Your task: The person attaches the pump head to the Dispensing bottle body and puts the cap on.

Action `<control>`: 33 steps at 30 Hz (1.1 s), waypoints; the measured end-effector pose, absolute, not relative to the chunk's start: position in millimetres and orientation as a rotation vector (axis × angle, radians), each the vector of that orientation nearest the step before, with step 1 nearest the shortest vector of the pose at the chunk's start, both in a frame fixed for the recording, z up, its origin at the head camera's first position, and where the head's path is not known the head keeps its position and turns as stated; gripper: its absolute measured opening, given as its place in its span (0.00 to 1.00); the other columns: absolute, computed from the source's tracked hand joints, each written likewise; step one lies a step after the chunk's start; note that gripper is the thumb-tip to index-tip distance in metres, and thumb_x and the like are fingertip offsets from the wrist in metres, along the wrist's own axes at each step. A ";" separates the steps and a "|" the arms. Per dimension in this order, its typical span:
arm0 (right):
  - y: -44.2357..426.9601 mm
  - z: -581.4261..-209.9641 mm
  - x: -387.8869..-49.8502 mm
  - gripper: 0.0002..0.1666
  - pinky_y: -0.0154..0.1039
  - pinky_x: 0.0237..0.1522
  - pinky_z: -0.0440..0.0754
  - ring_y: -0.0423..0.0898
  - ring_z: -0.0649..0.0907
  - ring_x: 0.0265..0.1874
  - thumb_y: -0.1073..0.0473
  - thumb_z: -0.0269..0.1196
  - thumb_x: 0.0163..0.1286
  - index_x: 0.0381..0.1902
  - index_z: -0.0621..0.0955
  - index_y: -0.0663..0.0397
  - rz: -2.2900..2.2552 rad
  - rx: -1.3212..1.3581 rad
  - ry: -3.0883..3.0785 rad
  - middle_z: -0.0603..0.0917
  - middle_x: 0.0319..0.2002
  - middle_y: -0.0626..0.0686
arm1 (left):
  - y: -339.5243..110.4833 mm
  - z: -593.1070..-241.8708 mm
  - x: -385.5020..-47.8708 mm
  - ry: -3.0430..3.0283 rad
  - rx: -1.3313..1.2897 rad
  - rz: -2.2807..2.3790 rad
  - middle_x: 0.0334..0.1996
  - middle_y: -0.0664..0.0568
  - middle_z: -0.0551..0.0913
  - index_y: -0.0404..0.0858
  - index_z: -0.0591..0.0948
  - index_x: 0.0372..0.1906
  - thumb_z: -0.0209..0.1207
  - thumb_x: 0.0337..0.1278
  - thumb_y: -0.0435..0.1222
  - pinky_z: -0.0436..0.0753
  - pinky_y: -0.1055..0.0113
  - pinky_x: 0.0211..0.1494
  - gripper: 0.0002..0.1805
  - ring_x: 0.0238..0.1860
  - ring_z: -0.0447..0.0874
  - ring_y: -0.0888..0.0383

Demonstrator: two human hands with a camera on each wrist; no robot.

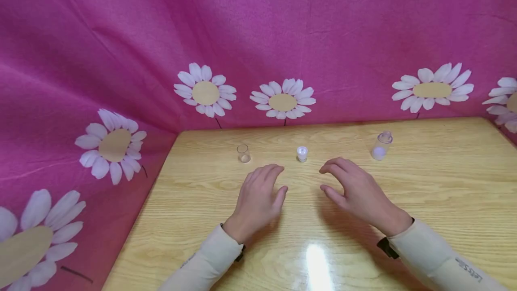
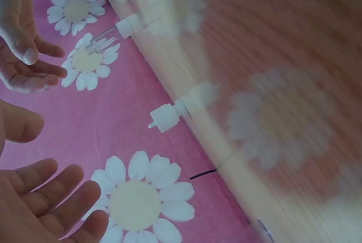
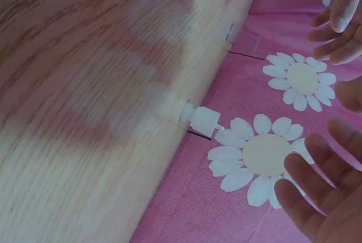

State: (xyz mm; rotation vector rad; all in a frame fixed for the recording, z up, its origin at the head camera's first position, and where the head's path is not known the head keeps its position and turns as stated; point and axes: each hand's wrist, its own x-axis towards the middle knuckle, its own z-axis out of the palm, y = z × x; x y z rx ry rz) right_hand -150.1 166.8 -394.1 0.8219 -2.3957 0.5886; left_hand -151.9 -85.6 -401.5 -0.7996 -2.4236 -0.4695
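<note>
Both hands hover over the wooden table, holding nothing. My left hand [image 1: 258, 194] has relaxed, slightly bent fingers, with the thumb apart; nearest it is a small clear cup-like cap [image 1: 243, 153]. My right hand [image 1: 359, 192] faces it, thumb and fingers spread. Beyond the gap between the hands stands a small white fitting [image 1: 302, 154]; in the left wrist view this fitting [image 2: 165, 118] shows a square body with a short nub. A clear bottle-like container [image 1: 381, 146] with a whitish bottom part stands beyond the right hand. In the right wrist view the clear cap [image 3: 246, 40] is faint.
The wooden table [image 1: 436, 183] meets a pink cloth backdrop [image 1: 347, 35] printed with white daisies at its back and left. A bright light reflection lies on the tabletop near the front. Long pale sleeves cover both forearms.
</note>
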 end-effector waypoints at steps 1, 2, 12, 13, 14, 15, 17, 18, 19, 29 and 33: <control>166.6 -394.0 -150.0 0.19 0.49 0.46 0.84 0.50 0.84 0.44 0.59 0.74 0.53 0.43 0.82 0.56 0.589 0.827 -2.399 0.84 0.45 0.52 | -86.2 -401.7 -151.8 -2.436 -0.797 -0.489 0.53 0.50 0.84 0.38 0.80 0.56 0.65 0.59 0.39 0.82 0.59 0.55 0.21 0.54 0.83 0.54; 166.5 -394.0 -149.9 0.19 0.49 0.45 0.84 0.50 0.84 0.44 0.59 0.74 0.54 0.43 0.82 0.55 0.588 0.831 -2.403 0.83 0.45 0.52 | -86.6 -401.8 -151.9 -2.449 -0.793 -0.509 0.53 0.50 0.84 0.38 0.80 0.56 0.65 0.60 0.40 0.82 0.59 0.56 0.21 0.54 0.83 0.54; 167.5 -394.9 -149.4 0.17 0.48 0.44 0.86 0.47 0.85 0.43 0.59 0.74 0.55 0.42 0.83 0.52 0.593 0.839 -2.457 0.84 0.44 0.50 | -90.8 -403.7 -153.0 -2.520 -0.770 -0.696 0.55 0.50 0.84 0.38 0.80 0.57 0.64 0.61 0.38 0.80 0.61 0.62 0.20 0.57 0.82 0.54; 167.5 -395.1 -149.4 0.17 0.48 0.44 0.86 0.47 0.86 0.43 0.59 0.74 0.56 0.42 0.83 0.52 0.593 0.842 -2.460 0.84 0.44 0.50 | -91.4 -404.1 -153.3 -2.524 -0.766 -0.705 0.55 0.50 0.84 0.38 0.80 0.57 0.64 0.61 0.38 0.80 0.60 0.62 0.20 0.57 0.82 0.54; 167.5 -395.2 -149.4 0.17 0.48 0.44 0.86 0.47 0.86 0.43 0.59 0.74 0.56 0.42 0.83 0.52 0.594 0.845 -2.463 0.84 0.44 0.50 | -91.9 -404.3 -153.5 -2.528 -0.764 -0.715 0.55 0.50 0.84 0.37 0.80 0.57 0.64 0.61 0.38 0.80 0.60 0.62 0.20 0.57 0.82 0.54; 167.6 -395.3 -149.3 0.17 0.48 0.44 0.86 0.47 0.86 0.43 0.59 0.74 0.56 0.42 0.83 0.52 0.594 0.847 -2.465 0.84 0.44 0.50 | -92.4 -404.5 -153.7 -2.528 -0.760 -0.723 0.55 0.50 0.84 0.37 0.80 0.57 0.64 0.61 0.38 0.80 0.60 0.62 0.20 0.57 0.82 0.54; 167.6 -395.0 -149.0 0.17 0.48 0.44 0.86 0.47 0.86 0.43 0.59 0.74 0.56 0.42 0.83 0.52 0.591 0.846 -2.471 0.84 0.44 0.50 | -93.3 -404.4 -153.9 -2.531 -0.751 -0.737 0.55 0.50 0.84 0.38 0.80 0.57 0.64 0.61 0.38 0.80 0.60 0.62 0.20 0.57 0.82 0.54; 167.8 -394.8 -148.9 0.17 0.48 0.44 0.86 0.48 0.86 0.43 0.59 0.74 0.56 0.42 0.83 0.53 0.590 0.843 -2.474 0.84 0.44 0.50 | -93.6 -404.4 -153.9 -2.530 -0.749 -0.735 0.55 0.50 0.84 0.38 0.80 0.57 0.64 0.61 0.38 0.80 0.60 0.62 0.20 0.57 0.82 0.54; 168.1 -394.4 -148.8 0.17 0.48 0.43 0.86 0.48 0.86 0.42 0.59 0.74 0.56 0.42 0.83 0.53 0.587 0.839 -2.478 0.84 0.44 0.50 | -94.0 -404.2 -153.9 -2.526 -0.748 -0.732 0.55 0.50 0.84 0.38 0.80 0.57 0.64 0.61 0.38 0.80 0.60 0.61 0.20 0.56 0.82 0.54; 172.7 -392.4 -148.2 0.16 0.51 0.45 0.85 0.50 0.86 0.43 0.57 0.73 0.58 0.44 0.83 0.54 0.587 0.769 -2.576 0.85 0.44 0.52 | -95.9 -404.0 -153.6 -2.507 -0.750 -0.718 0.53 0.49 0.84 0.36 0.80 0.56 0.65 0.59 0.36 0.81 0.60 0.59 0.20 0.54 0.83 0.54; 175.3 -393.5 -147.7 0.16 0.51 0.45 0.85 0.51 0.86 0.43 0.58 0.73 0.58 0.43 0.83 0.54 0.594 0.749 -2.595 0.85 0.44 0.52 | -96.9 -404.4 -153.2 -2.525 -0.741 -0.706 0.54 0.50 0.84 0.37 0.80 0.56 0.64 0.60 0.37 0.81 0.60 0.60 0.19 0.55 0.83 0.54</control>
